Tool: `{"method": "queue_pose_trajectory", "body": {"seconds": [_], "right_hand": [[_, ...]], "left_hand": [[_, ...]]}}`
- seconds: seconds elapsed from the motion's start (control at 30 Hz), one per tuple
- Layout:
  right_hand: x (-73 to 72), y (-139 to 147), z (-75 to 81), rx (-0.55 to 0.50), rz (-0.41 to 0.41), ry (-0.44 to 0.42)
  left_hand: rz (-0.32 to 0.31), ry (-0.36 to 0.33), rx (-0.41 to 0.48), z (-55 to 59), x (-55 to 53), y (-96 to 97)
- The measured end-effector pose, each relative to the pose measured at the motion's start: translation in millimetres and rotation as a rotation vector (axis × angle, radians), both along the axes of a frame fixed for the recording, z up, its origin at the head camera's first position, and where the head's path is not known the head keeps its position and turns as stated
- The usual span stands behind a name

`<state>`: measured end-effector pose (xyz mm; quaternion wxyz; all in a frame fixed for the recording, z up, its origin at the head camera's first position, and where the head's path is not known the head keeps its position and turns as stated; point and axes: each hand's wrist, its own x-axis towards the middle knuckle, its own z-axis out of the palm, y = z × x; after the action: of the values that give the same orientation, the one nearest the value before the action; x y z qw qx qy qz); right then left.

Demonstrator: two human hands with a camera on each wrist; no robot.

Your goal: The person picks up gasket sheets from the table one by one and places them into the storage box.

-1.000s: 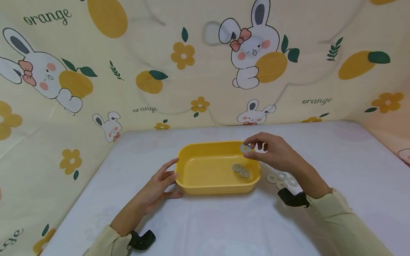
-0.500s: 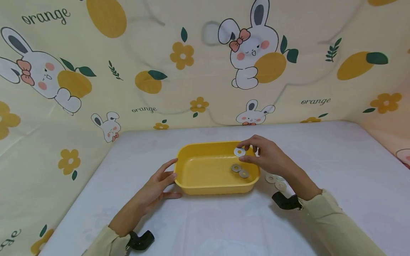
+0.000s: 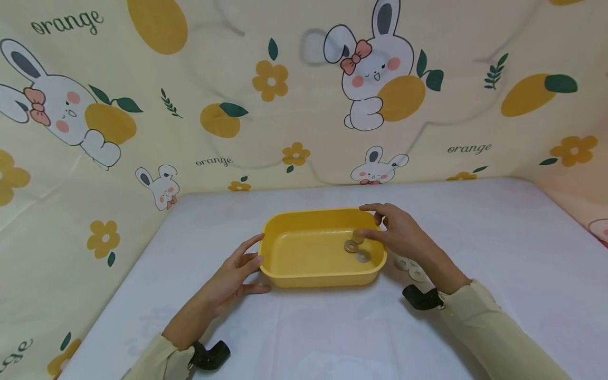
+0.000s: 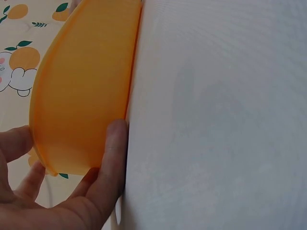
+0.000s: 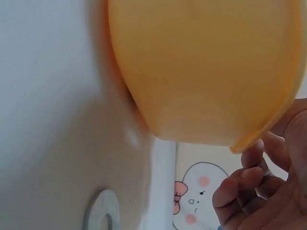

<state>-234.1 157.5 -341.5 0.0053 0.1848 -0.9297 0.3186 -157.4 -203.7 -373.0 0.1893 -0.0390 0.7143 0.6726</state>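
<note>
A shallow yellow tray [image 3: 304,282] lies on the table, with metal washers at its right end. One washer [image 3: 351,246] and another washer [image 3: 363,256] lie on its floor; a third, blurred washer [image 3: 358,237] shows just under the right thumb, clear of the fingers. My left hand [image 3: 233,279] rests on the tray's left end, fingertips at the rim and thumb low along the outer wall, as the left wrist view also shows. My right hand [image 3: 401,229] is over the right end, thumb and index finger spread apart, index fingertip by the back rim.
Several loose washers [image 3: 416,274] lie on the white table right of the tray, partly hidden by my right wrist. One washer [image 5: 103,211] appears low in the right wrist view. A printed rabbit-and-orange cloth [image 3: 285,121] stands behind and beside the table.
The right hand has brought a washer left over the tray and let it go; its thumb and index finger have parted. The left hand has stayed at the tray's left end.
</note>
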Motion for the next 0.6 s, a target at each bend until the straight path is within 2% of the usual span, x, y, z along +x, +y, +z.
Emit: {"method": "queue_pose_trajectory", "body": {"seconds": [0.23,0.6], "right_hand": [[-2.0,4.2,0.4,-0.025,0.025,0.007],[-0.1,6.8,5.1,-0.035,0.051,-0.043]], "left_hand": [[0.002,0.004,-0.013,-0.4,-1.5,-0.5],[0.012,-0.001,-0.013,-2.9,-0.6,0.1]]}}
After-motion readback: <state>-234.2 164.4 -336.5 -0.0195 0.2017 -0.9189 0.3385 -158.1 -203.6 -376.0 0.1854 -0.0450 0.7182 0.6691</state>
